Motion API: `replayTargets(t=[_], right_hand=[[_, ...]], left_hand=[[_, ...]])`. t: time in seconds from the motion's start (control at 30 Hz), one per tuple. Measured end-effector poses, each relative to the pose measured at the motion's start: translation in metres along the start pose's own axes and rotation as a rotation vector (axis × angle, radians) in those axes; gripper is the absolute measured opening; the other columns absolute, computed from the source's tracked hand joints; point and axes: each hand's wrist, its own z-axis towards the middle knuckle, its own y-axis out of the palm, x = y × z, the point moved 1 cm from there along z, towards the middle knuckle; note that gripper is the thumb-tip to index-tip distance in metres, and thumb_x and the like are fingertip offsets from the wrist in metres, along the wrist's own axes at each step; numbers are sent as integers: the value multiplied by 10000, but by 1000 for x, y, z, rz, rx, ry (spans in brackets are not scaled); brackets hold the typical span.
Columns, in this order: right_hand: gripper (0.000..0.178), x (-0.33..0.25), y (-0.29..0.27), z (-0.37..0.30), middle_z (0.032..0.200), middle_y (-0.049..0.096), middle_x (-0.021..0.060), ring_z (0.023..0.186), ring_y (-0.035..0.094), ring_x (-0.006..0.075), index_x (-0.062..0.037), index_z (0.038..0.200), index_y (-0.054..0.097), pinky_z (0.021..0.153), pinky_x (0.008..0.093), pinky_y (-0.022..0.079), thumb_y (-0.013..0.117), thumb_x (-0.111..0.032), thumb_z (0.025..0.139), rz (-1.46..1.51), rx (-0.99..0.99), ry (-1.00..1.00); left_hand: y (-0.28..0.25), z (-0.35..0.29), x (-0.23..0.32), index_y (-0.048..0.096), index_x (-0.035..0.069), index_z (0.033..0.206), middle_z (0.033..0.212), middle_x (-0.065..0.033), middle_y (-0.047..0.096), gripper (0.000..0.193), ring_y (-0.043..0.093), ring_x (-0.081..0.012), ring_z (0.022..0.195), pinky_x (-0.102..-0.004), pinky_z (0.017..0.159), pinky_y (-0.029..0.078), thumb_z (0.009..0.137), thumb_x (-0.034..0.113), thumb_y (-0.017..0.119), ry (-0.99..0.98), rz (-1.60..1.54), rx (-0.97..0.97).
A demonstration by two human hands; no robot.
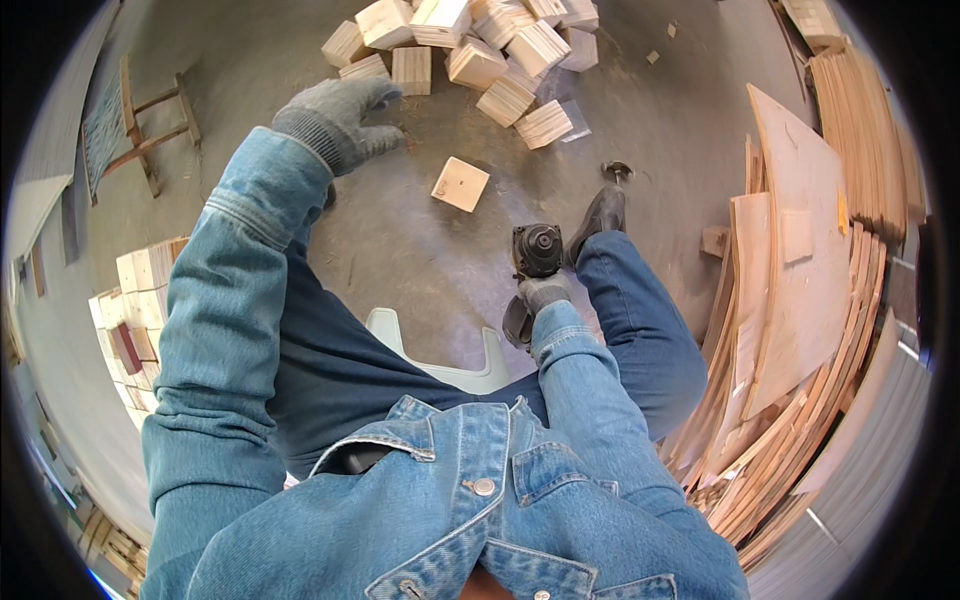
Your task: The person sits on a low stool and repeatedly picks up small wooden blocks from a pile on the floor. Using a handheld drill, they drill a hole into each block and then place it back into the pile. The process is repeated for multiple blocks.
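Note:
My left hand [345,122], in a grey glove, is raised at the upper left with thumb and fingers apart and nothing in it. Beyond its fingertips lies a heap of pale wooden blocks [478,62] on the floor. A single wooden block [460,184] sits apart, nearer to me, with a small dark mark on its face. Low between my legs, my gloved right hand [545,291] is wrapped round the handle of a black power tool, seemingly a nail gun [537,250], with a round ribbed cap on top. Its lower end is hidden.
A pale plastic seat [470,378] shows under me. Right of my leg lean plywood sheets [790,240] and long thin boards [830,340]. Stacked blocks [140,285] stand at the left, with a wooden frame [150,130] farther off. A small dark object [618,170] lies past my right shoe.

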Motion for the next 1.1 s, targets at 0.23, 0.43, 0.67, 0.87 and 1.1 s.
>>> replayTargets(t=[0.23, 0.43, 0.67, 0.87, 1.1], right_hand=[[470, 61, 37, 76, 1235, 715, 68, 1121, 674, 195, -131, 1337, 637, 940, 327, 528, 715, -188, 878, 535, 9, -2], [428, -33, -26, -12, 1265, 712, 55, 1160, 657, 166, -123, 1366, 625, 974, 312, 516, 647, -177, 942, 275, -127, 76], [388, 48, 39, 61, 1257, 715, 64, 1167, 660, 172, -87, 1336, 630, 971, 314, 520, 576, -93, 951, 1467, -141, 365], [402, 0, -17, 14, 1276, 702, 51, 1166, 667, 185, -104, 1328, 634, 1005, 320, 509, 502, -29, 956, 427, -184, 245], [461, 26, 2, 38, 1286, 712, 48, 1191, 662, 191, -140, 1339, 638, 1027, 293, 492, 626, -87, 881, 1389, -190, 449]], left_hand=[[31, 35, 17, 578, 129, 1407, 1322, -151, 674, 599, 635, -326, 1239, -414, 1062, 506, 878, 352, 747, 8, 71, -241], [95, 52, -3, 591, 129, 1398, 1320, -149, 672, 621, 626, -324, 1248, -415, 1086, 483, 829, 324, 746, -50, 215, -351], [206, 111, 37, 501, 163, 1480, 1513, -131, 502, 761, 497, -343, 1383, -416, 1160, 419, 777, 270, 772, 88, 147, -273], [268, 129, 46, 398, 195, 1547, 1618, -94, 366, 889, 347, -340, 1493, -427, 1215, 357, 757, 250, 802, 114, 191, -218], [295, 140, 51, 366, 203, 1569, 1637, -72, 334, 915, 287, -341, 1526, -443, 1236, 304, 765, 237, 801, 91, 241, -310]])
